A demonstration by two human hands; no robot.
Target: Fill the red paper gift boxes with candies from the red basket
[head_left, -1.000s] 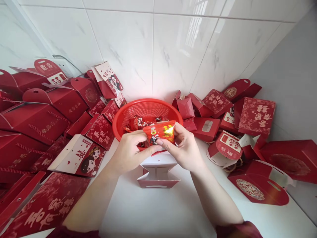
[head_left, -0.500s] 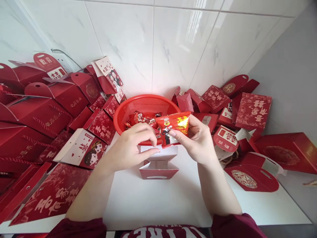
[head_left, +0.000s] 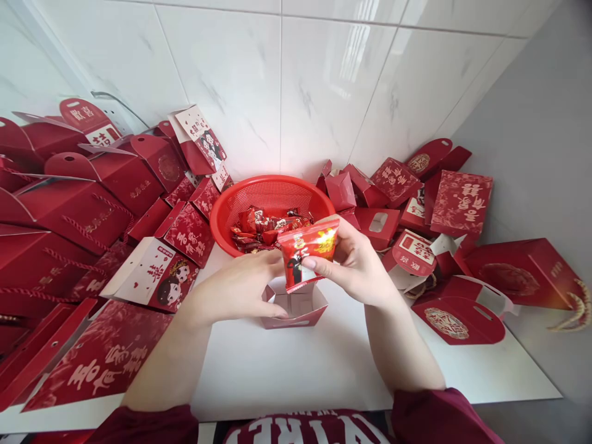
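My right hand [head_left: 358, 262] pinches a shiny red candy packet [head_left: 309, 253] with yellow and black print, thumb in front and fingers behind. The packet hangs just above a small open red box [head_left: 296, 321] with a white inside, standing on the white tabletop. My left hand [head_left: 245, 287] grips the left side of this box, thumb at its front and the other fingers partly hidden behind. Just beyond both hands, a red mesh basket [head_left: 272, 180] holds several red-wrapped candies [head_left: 263, 227].
Red gift boxes and bags [head_left: 97, 216] crowd the left side, some with rope handles. More red boxes [head_left: 462, 200] lie at the right. A white tiled wall [head_left: 240, 80] rises behind the white tabletop [head_left: 300, 376], whose front edge is near my body.
My right hand has brought the packet lower and left, over the box. My left hand has come down onto the box's left side, and the box's opening shows wider.
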